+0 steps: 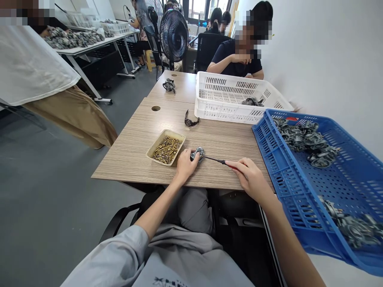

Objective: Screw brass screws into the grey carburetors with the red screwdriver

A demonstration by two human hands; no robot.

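My left hand (185, 164) is closed around a small grey metal part (198, 154) and presses it to the wooden table (227, 139). A red-handled screwdriver (220, 160) is gripped in my right hand (251, 178), and its dark shaft points left so that the tip meets the metal part. Just left of my left hand stands a small beige tray (151, 151) filled with brass screws (167, 149).
A blue crate (269, 147) of grey metal parts sits tilted at my right. A white crate (218, 113) stands behind it, with a seated person beyond. A wristwatch (190, 120) and another metal part (169, 85) lie farther back. A standing person is at left, and a fan (174, 36) stands behind.
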